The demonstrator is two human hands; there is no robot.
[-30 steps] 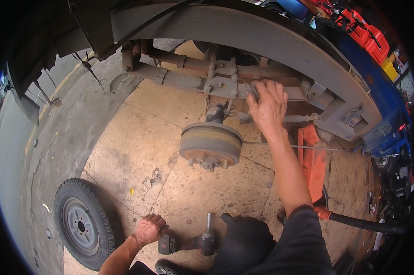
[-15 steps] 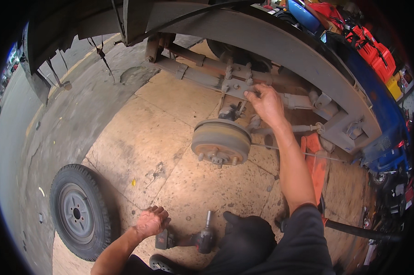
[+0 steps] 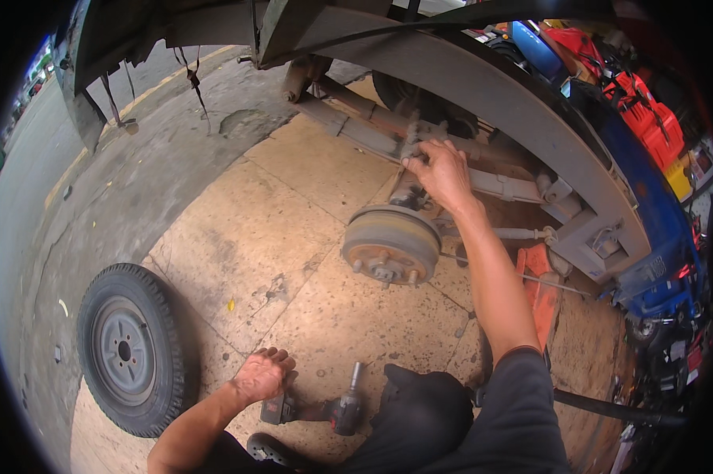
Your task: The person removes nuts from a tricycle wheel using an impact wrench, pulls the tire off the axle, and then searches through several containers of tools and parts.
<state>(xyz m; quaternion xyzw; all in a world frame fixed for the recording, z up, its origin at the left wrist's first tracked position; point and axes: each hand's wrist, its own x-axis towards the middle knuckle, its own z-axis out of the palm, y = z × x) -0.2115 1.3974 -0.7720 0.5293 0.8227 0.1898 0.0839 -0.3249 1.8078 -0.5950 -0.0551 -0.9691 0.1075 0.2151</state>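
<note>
The power tool (image 3: 336, 411) is seen lying flat on the floor (image 3: 238, 237) with its nose pointing up, just right of the left hand (image 3: 263, 374), curled beside it, while the right hand (image 3: 443, 172) is clamped on the axle (image 3: 372, 130).

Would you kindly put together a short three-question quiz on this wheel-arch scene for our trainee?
1. True or false: the removed wheel lies flat on the floor to the person's left.
2. What does the right hand touch? A) the brake drum B) the suspension parts above the drum C) the orange jack stand
3. Fill in: the left hand rests on the floor beside the ____.

Key
1. True.
2. B: it reaches the rusty suspension parts above the brake drum; the orange jack stand stands apart.
3. Impact wrench, lying on the floor.
</note>
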